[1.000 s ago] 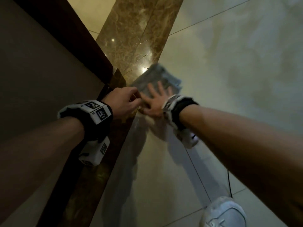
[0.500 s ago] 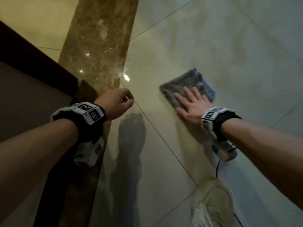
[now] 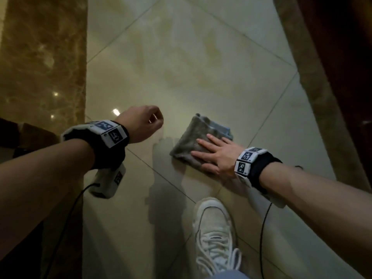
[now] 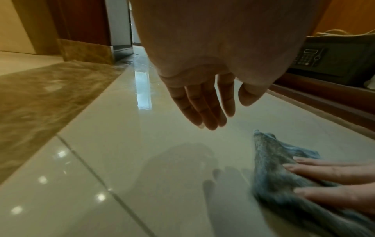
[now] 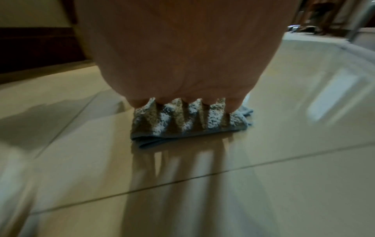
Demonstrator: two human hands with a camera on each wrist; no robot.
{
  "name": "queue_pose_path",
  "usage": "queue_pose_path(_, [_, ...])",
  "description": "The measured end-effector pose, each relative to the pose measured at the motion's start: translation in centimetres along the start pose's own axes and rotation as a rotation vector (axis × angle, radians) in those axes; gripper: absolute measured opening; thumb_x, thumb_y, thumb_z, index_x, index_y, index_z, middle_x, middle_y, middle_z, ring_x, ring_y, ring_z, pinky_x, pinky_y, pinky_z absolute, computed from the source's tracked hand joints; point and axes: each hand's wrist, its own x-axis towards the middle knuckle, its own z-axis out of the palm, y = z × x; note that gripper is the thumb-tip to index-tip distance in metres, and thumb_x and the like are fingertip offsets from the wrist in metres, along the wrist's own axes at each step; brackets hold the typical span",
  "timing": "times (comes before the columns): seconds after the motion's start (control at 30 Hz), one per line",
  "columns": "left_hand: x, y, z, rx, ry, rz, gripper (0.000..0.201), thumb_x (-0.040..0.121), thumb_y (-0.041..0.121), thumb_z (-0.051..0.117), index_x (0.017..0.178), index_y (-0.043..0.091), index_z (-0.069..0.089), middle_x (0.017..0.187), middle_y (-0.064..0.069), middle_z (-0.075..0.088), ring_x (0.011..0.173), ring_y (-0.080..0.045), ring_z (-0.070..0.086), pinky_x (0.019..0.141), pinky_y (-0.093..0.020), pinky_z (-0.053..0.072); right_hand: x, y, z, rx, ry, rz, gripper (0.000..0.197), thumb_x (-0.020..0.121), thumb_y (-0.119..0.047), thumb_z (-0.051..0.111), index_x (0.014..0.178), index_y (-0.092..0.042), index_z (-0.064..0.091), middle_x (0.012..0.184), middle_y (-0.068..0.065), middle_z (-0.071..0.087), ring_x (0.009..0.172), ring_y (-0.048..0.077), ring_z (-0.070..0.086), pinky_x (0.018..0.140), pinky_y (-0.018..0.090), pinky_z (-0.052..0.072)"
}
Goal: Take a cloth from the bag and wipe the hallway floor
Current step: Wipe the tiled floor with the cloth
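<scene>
The grey-blue cloth (image 3: pixel 194 140) lies folded on the shiny pale floor (image 3: pixel 181 63). The right hand (image 3: pixel 216 155) presses flat on top of it, at about 4 o'clock from the cloth's middle, with straight, spread fingers (image 4: pixel 316 172). Its grip is open, not curled round the cloth. The left hand (image 3: pixel 141 123) hangs in the air at 9 o'clock from the cloth, not touching it. Its fingers (image 4: pixel 201 105) are loose and hold nothing. A white shoe (image 3: pixel 215 236) stands at 6 o'clock. A brown marble strip (image 3: pixel 43 57) runs along the floor's far left side.
</scene>
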Motion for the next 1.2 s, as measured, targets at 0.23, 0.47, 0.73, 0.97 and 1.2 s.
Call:
queue_pose_path(0.23, [4.7, 2.1, -1.8, 0.005, -0.037, -0.013, 0.019, 0.095, 0.032, 0.052, 0.105, 0.024, 0.066, 0.098, 0.003, 0.066, 0.090, -0.022, 0.062, 0.075, -0.028, 0.044, 1.9, 5.7, -3.3, 0.133, -0.083, 0.168, 0.064, 0.097, -0.068, 0.018, 0.150, -0.051, -0.013, 0.160, -0.007, -0.025, 0.149, 0.027, -0.019, 0.120, 0.054, 0.002])
queue_pose_path(0.47, [6.7, 0.3, -7.3, 0.002, -0.001, -0.180, 0.022, 0.096, 0.031, 0.054, 0.105, 0.016, 0.068, 0.101, -0.004, 0.070, 0.089, -0.023, 0.064, 0.080, -0.036, 0.053, 3.5, 8.6, -5.9, 0.050, -0.129, 0.016, 0.069, 0.097, -0.065, 0.027, 0.150, -0.049, -0.014, 0.159, -0.005, -0.029, 0.146, 0.030, -0.026, 0.119, 0.056, -0.001])
queue_pose_path(0.73, [7.4, 4.7, -14.7, 0.028, -0.077, -0.094, 0.023, 0.098, 0.030, 0.052, 0.114, 0.018, 0.064, 0.105, -0.001, 0.068, 0.094, -0.021, 0.064, 0.086, -0.039, 0.054, 4.5, 9.3, -6.0, 0.022, -0.144, -0.015, 0.077, 0.092, -0.071, 0.029, 0.147, -0.050, -0.020, 0.156, -0.005, -0.035, 0.143, 0.029, -0.032, 0.117, 0.058, -0.007])
queue_pose_path(0.97, [13.2, 9.3, -14.2, 0.025, -0.106, 0.020, 0.022, 0.097, 0.028, 0.053, 0.114, 0.021, 0.064, 0.101, 0.003, 0.064, 0.095, -0.022, 0.063, 0.083, -0.033, 0.050, 5.6, 9.8, -5.8, 0.125, -0.125, -0.003, 0.086, 0.088, -0.076, 0.033, 0.148, -0.048, -0.022, 0.155, -0.005, -0.037, 0.141, 0.029, -0.036, 0.115, 0.061, -0.012])
queue_pose_path(1.2, [18.9, 12.6, -9.9, 0.170, -0.259, 0.170, 0.022, 0.097, 0.031, 0.050, 0.113, 0.025, 0.064, 0.093, 0.009, 0.058, 0.093, -0.022, 0.063, 0.084, -0.035, 0.053, 5.0, 9.7, -2.8, 0.134, 0.088, -0.042, 0.075, 0.091, -0.074, 0.021, 0.150, -0.047, -0.017, 0.156, -0.004, -0.035, 0.140, 0.029, -0.037, 0.113, 0.062, -0.017])
